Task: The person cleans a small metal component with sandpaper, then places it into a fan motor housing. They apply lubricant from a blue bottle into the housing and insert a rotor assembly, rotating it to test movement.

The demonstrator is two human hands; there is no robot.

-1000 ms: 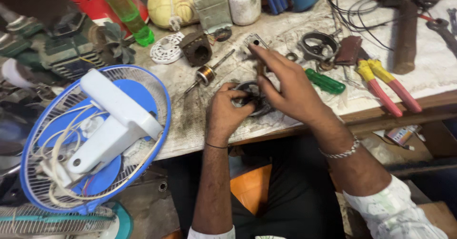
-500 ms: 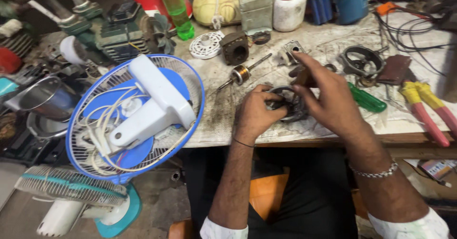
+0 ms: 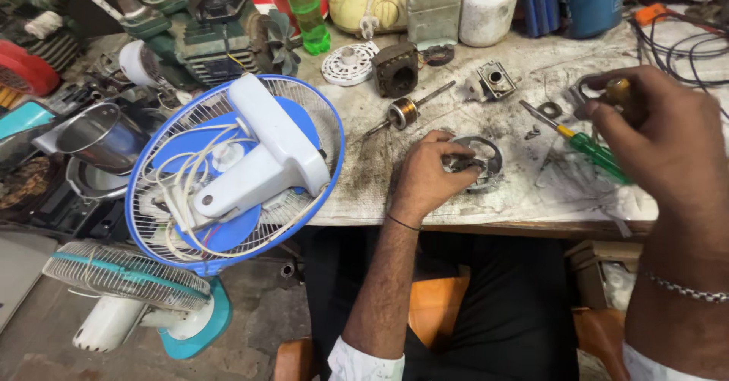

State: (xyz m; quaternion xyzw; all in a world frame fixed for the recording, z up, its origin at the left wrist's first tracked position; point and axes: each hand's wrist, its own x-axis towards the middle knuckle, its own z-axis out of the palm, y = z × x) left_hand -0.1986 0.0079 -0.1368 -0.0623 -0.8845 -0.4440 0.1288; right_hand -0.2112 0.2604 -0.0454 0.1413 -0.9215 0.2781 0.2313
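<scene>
Grimy white workbench (image 3: 456, 199), cluttered with fan parts, seen from above a seated person's lap.

Nearest the bench edge, the left hand (image 3: 429, 180) rests on a round metal motor housing (image 3: 480, 161), fingers curled onto its inner parts. To the right, the right hand (image 3: 668, 142) is raised above the bench, closed around a small yellow-handled tool (image 3: 616, 91). A green-handled screwdriver (image 3: 588, 147) lies just beside the housing, partly under that hand. Leaning off the bench's left edge is a blue fan guard (image 3: 152, 199) with a white stand (image 3: 266, 153). Farther back lie a copper-wound rotor (image 3: 402, 111), a dark stator block (image 3: 395, 70), a white jar (image 3: 486, 13) and a green bottle (image 3: 307, 9).
</scene>
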